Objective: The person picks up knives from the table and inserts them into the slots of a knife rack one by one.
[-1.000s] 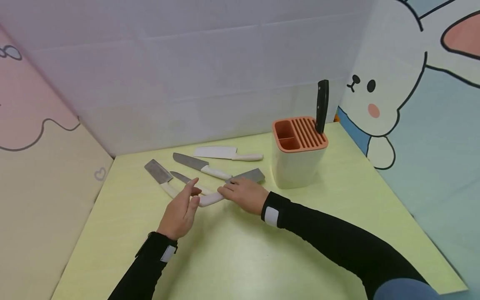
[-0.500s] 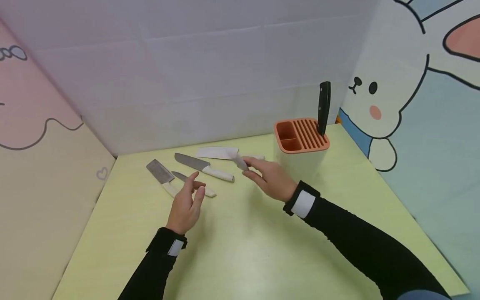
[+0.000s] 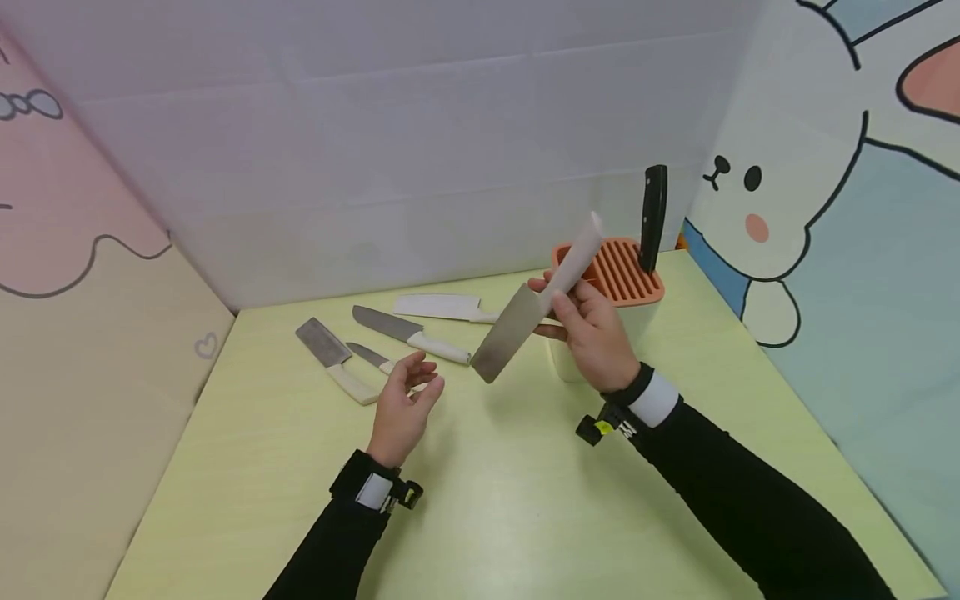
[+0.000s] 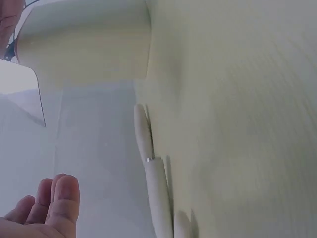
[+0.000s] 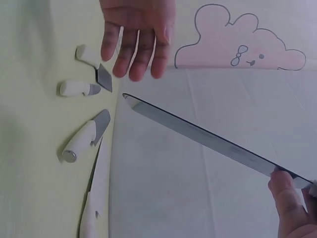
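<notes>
In the head view my right hand [image 3: 596, 342] pinches a broad-bladed kitchen knife [image 3: 513, 333] near where blade and white handle meet. Its handle points up and to the right, overlapping the knife block [image 3: 633, 287], and the blade slants down to the left. Fingers and thumb grip its blade end near the handle in the right wrist view. My left hand [image 3: 402, 417] hovers with loosely bent fingers and holds nothing. Behind it lies a small knife [image 3: 367, 356], its handle partly hidden. The left hand [image 5: 138, 39] hangs near the blade tip in the right wrist view.
On the table [image 3: 480, 517] lie a small cleaver [image 3: 322, 342], a grey-bladed knife [image 3: 386, 321] and a wide white-handled knife [image 3: 435, 306]. A black-handled knife [image 3: 654, 217] stands in the block's orange slotted top. Printed cloth walls surround the table's back and sides.
My right hand has lifted the broad-bladed knife from the table, moved right towards the block and turned it handle up. My left hand has shifted slightly right.
</notes>
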Tool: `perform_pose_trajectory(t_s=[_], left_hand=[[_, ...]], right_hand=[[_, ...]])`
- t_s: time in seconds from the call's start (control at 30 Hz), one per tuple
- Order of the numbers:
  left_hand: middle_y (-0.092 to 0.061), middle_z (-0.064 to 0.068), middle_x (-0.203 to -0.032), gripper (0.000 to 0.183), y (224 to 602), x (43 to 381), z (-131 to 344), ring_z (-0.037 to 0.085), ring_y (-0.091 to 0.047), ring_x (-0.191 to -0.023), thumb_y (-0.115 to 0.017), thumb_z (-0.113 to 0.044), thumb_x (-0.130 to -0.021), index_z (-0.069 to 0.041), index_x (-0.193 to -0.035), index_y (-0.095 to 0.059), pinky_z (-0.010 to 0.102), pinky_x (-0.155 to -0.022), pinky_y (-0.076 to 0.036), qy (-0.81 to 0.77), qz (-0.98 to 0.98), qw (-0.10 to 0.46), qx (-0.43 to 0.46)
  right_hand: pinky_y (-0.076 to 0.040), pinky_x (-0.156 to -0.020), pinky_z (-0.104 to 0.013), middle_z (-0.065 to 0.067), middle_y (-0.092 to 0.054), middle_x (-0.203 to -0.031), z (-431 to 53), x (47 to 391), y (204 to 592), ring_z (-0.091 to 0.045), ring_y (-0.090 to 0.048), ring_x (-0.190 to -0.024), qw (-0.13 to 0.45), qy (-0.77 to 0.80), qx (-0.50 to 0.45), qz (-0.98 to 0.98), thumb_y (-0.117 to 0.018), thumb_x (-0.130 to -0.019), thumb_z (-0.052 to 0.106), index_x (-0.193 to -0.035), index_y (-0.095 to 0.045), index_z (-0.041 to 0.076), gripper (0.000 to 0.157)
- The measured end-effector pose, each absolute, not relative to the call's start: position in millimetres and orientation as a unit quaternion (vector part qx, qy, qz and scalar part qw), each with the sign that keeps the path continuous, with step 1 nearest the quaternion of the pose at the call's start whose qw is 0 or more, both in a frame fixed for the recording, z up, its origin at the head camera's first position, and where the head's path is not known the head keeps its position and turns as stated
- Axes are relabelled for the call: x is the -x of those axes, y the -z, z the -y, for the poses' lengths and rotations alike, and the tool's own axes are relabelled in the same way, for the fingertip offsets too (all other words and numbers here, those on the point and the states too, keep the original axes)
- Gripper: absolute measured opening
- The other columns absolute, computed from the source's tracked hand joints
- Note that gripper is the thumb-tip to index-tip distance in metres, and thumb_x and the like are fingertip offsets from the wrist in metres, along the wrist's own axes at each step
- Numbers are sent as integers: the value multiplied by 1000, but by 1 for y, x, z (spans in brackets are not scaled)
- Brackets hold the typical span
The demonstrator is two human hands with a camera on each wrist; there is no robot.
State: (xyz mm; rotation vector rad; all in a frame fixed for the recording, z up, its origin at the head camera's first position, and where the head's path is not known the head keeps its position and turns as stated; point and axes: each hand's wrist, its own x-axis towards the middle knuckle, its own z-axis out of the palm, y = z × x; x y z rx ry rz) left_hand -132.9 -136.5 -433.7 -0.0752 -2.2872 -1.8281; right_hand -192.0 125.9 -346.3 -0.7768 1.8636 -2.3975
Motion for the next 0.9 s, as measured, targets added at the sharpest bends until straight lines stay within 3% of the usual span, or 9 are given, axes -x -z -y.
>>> perform_pose_trajectory(t_s=[0.23,0.4,0.63,0.9], left_hand=[[-56,18,-107,60,431,135,112,23,-63,-91,-66,-23,-85,6,-130,-40,29,-81,-53,785,620,-18,-5],[-60,13,-98,42,434,134,107,18,-65,-80,-63,-14,-87,7,-119,-47,23,-73,-54,843,531,-91,-1],[-64,6,-79,9,435,135,107,14,-66,-71,-58,-5,-89,-1,-94,-52,20,-66,-54,866,487,-115,-3],[-67,5,-81,16,433,138,106,15,-66,-72,-62,-10,-87,1,-97,-56,21,-67,-55,856,507,-102,-19]], right_hand=[[-53,-82,-37,-21,-45,-135,-129,184,346,-35,-52,-115,35,800,205,-562,-40,-99,20,-136,-35,-1,43],[-52,-82,-38,-20,-46,-135,-129,181,346,-35,-52,-115,47,815,181,-548,-40,-99,21,-135,-36,1,41],[-52,-82,-37,-18,-48,-133,-131,180,347,-33,-52,-115,54,835,183,-517,-39,-99,17,-135,-37,1,39],[-51,-81,-37,-14,-53,-129,-152,180,333,-32,-52,-115,30,847,194,-494,-38,-99,15,-133,-36,-4,40]])
